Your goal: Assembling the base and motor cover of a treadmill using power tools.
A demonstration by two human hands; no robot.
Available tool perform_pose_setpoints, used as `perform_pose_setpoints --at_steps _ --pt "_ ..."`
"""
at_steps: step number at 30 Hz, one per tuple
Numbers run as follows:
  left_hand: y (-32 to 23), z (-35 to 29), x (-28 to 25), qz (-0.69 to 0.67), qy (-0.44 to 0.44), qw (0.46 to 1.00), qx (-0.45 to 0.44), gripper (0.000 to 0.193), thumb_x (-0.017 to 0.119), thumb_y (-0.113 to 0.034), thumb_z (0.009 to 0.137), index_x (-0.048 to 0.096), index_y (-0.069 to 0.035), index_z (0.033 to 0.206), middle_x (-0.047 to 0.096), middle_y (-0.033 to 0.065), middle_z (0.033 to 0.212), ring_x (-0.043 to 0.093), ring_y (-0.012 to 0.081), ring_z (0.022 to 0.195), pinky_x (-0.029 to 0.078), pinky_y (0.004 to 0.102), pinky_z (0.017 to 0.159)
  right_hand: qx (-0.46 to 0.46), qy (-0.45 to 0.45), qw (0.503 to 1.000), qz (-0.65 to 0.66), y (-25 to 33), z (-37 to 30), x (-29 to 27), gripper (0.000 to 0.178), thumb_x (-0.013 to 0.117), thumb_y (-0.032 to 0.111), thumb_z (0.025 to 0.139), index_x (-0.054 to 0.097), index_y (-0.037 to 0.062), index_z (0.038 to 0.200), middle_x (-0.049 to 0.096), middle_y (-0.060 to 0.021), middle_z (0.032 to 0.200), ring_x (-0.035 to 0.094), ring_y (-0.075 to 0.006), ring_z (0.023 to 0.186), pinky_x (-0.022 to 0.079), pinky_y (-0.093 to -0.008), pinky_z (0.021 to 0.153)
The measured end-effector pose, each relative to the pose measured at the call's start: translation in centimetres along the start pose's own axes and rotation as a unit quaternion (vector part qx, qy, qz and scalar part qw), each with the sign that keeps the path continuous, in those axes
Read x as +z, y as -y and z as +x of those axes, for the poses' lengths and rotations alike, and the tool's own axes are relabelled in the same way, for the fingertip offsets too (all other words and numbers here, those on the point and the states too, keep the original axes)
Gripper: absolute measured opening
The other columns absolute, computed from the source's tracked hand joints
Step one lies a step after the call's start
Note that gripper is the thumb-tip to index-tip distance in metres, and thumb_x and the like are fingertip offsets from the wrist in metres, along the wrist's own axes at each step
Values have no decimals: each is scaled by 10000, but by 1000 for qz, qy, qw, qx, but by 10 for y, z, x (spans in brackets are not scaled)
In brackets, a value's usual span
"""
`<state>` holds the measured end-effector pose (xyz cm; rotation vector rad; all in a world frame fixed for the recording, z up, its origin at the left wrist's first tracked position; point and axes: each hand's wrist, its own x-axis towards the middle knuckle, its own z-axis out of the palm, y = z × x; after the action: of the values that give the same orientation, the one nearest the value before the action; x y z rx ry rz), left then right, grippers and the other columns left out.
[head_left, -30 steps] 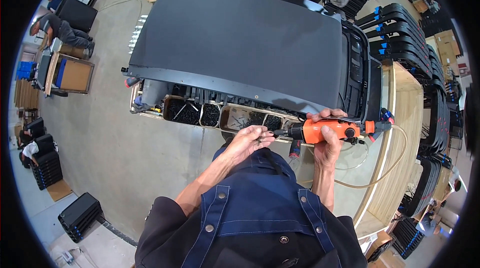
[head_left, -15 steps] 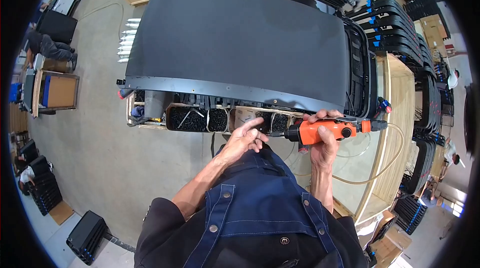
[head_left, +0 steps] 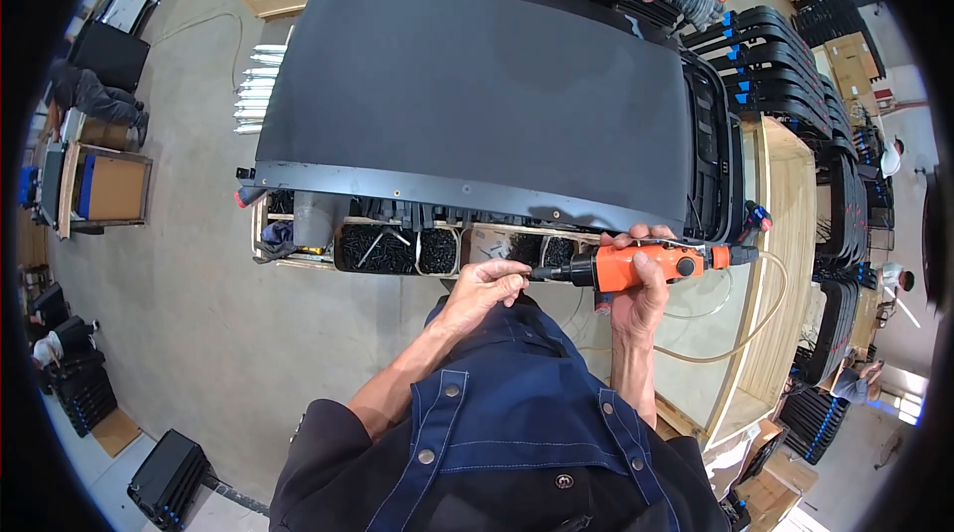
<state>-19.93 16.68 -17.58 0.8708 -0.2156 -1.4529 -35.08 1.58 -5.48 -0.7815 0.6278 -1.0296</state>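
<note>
In my right hand (head_left: pixel 641 279) is an orange and black air screwdriver (head_left: pixel 626 267), lying sideways with its bit end pointing left. My left hand (head_left: pixel 487 291) is closed in a pinch right at the tip of that bit. Whatever small piece is between the fingertips is too small and hidden to make out. Beyond both hands lies a large dark grey panel (head_left: pixel 477 95) with small holes along its near metal edge. Under that edge sit bins of black screws (head_left: pixel 376 252), one with a metal tool lying on top.
A clear air hose (head_left: pixel 780 308) loops from the screwdriver past a wooden crate (head_left: pixel 775 234) on the right. Across the panel, a person's gloved hand (head_left: pixel 693 1) is at work. Stacked black frames (head_left: pixel 780 65) stand at the far right, silver tubes (head_left: pixel 256 90) at the left.
My left hand's spread fingers have closed into a pinch at the screwdriver's tip. The screwdriver has shifted slightly left. Across the panel, more of the other person's arms shows.
</note>
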Motion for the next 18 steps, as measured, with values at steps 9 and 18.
perform_pose_setpoints --at_steps 9,18 --pt "-16 26 -2 134 18 990 -31 241 700 -169 947 693 -12 1130 663 47 870 536 65 664 422 212 523 -23 -67 996 -58 -2 4 7 433 668 17 830 506 78 1226 611 -114 1119 653 -249 954 496 -514 1000" --pt "30 114 38 -419 46 878 -226 310 578 -343 1016 609 -41 1081 543 -15 785 346 43 549 256 184 412 -205 82 935 -278 -3 31 19 480 667 -135 753 491 42 1163 635 -188 1107 663 -262 980 557 -430 923"
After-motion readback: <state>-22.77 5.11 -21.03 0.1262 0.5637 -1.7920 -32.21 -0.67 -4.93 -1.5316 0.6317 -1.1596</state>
